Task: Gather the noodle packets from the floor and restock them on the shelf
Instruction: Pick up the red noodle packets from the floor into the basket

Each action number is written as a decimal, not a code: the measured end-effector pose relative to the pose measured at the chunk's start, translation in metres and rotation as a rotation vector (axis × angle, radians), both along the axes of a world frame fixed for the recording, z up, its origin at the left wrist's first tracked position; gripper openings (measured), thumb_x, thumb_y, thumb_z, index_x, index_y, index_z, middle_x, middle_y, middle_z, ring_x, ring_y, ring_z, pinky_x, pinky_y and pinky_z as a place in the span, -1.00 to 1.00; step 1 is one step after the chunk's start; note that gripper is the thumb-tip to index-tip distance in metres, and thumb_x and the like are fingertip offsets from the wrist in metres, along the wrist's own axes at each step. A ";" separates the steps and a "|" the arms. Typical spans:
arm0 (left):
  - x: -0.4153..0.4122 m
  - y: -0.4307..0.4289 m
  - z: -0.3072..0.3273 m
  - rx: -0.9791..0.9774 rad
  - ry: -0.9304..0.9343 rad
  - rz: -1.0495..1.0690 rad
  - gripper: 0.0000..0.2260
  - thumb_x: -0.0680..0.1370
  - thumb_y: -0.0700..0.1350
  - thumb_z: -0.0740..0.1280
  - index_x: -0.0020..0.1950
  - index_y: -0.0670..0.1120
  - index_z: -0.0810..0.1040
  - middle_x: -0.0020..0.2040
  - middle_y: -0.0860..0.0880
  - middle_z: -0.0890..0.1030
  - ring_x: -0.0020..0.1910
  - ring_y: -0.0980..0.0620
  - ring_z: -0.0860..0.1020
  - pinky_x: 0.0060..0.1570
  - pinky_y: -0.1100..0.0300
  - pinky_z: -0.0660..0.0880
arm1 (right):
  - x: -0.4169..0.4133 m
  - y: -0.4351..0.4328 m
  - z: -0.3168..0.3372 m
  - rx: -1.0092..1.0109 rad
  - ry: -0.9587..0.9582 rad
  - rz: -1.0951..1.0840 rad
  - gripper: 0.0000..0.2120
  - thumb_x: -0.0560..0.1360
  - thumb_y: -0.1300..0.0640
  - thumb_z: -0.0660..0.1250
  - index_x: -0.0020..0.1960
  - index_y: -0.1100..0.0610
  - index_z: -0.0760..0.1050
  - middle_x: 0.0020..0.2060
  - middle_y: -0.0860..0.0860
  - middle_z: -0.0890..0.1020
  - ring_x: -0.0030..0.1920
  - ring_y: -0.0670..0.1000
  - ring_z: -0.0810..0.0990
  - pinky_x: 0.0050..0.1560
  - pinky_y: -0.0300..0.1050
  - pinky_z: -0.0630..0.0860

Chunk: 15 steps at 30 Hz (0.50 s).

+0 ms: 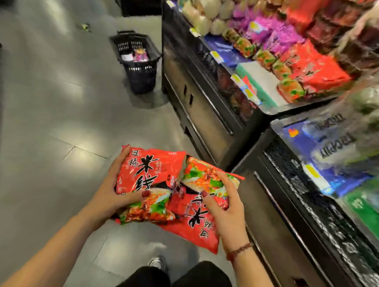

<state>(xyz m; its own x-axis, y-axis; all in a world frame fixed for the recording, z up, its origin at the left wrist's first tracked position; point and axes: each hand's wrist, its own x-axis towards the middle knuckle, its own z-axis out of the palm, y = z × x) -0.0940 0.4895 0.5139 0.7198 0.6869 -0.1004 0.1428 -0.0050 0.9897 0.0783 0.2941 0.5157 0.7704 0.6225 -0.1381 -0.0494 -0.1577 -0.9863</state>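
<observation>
Two red noodle packets with black characters are held in front of me above the grey floor. My left hand [111, 190] grips the left packet [146, 174] from its left side, thumb on top. My right hand [227, 210] grips the right packet [194, 215], which lies turned the other way and overlaps the left one. The shelf [265, 81] stands to the right, with matching red noodle packets [315, 70] stacked on it beside a bare white patch.
A black shopping basket [138, 60] with a few items stands on the floor by the shelf's far end. A second shelf unit [312, 192] with blue and green packs is close on my right. Grey tiled floor [56, 94] stretches left. My knees and a shoe show below.
</observation>
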 end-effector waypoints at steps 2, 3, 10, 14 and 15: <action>-0.007 0.027 0.001 -0.018 -0.006 0.065 0.06 -0.05 0.30 0.63 0.38 0.49 0.23 0.29 0.41 0.34 0.13 0.30 0.56 -0.09 0.36 0.56 | 0.002 0.036 0.000 -0.019 0.014 0.045 -0.52 0.46 0.21 0.46 0.27 -0.19 0.46 0.20 -0.06 0.57 0.14 -0.03 0.61 0.16 0.10 0.57; -0.008 0.039 -0.001 -0.027 -0.013 0.098 0.06 -0.07 0.31 0.63 0.37 0.49 0.23 0.26 0.40 0.35 0.10 0.30 0.57 -0.12 0.34 0.57 | 0.006 0.053 -0.001 -0.025 0.020 0.064 -0.52 0.45 0.16 0.46 0.26 -0.22 0.46 0.21 -0.05 0.57 0.15 0.00 0.61 0.14 0.14 0.57; 0.016 0.123 -0.018 -0.122 0.010 0.294 0.03 -0.10 0.36 0.60 0.28 0.59 0.19 0.18 0.39 0.36 0.11 0.12 0.57 -0.19 0.24 0.61 | 0.059 0.166 -0.009 -0.068 0.130 0.181 -0.54 0.48 0.15 0.42 0.23 -0.29 0.42 0.16 -0.07 0.57 0.07 0.00 0.65 -0.01 0.07 0.64; 0.049 0.184 -0.028 -0.096 0.042 0.399 0.02 -0.08 0.37 0.59 0.30 0.59 0.17 0.29 0.25 0.35 0.18 0.01 0.54 -0.14 0.17 0.62 | 0.106 0.243 -0.020 -0.079 0.162 0.232 -0.54 0.48 0.11 0.42 0.22 -0.33 0.41 0.19 -0.04 0.54 0.10 0.04 0.63 -0.01 0.10 0.64; 0.060 0.202 -0.029 -0.085 0.042 0.426 0.02 -0.08 0.38 0.59 0.29 0.59 0.18 0.30 0.23 0.35 0.19 0.00 0.54 -0.12 0.16 0.62 | 0.120 0.263 -0.019 -0.073 0.164 0.244 -0.54 0.48 0.12 0.42 0.21 -0.35 0.41 0.20 -0.04 0.53 0.11 0.05 0.62 0.01 0.12 0.63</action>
<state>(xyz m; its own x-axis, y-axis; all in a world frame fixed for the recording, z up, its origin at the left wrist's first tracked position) -0.0339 0.6919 0.4853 0.3683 0.9096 -0.1924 0.1546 0.1441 0.9774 0.1986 0.5569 0.4966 0.5628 0.7704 -0.2994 -0.1585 -0.2550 -0.9539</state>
